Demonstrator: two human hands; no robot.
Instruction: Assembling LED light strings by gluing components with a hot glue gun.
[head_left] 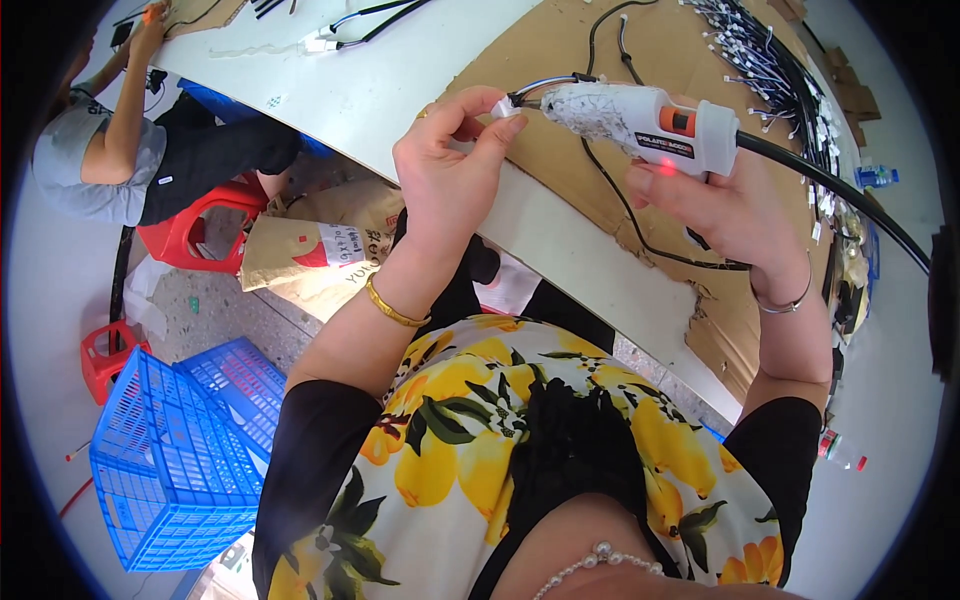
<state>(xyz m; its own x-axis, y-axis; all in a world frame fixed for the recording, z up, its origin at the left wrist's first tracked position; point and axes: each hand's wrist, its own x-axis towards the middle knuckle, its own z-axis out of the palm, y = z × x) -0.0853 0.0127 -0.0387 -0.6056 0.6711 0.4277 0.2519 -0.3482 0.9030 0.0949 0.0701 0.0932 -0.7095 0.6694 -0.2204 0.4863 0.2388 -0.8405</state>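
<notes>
Glue gun (620, 115) | near white connector (505, 107) | blue crate (185, 465), contents unclear

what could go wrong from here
The left hand pinches a white connector close to the nozzle of the glue gun, so its fingertips could get burned if that's hot.

The gun's black cord crosses the cable bundle in this view and might snag.

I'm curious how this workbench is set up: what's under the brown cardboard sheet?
The cardboard sheet lies on a white tabletop, which shows beyond its left side and near edge. Anything else beneath the sheet is covered and cannot be seen.
</notes>
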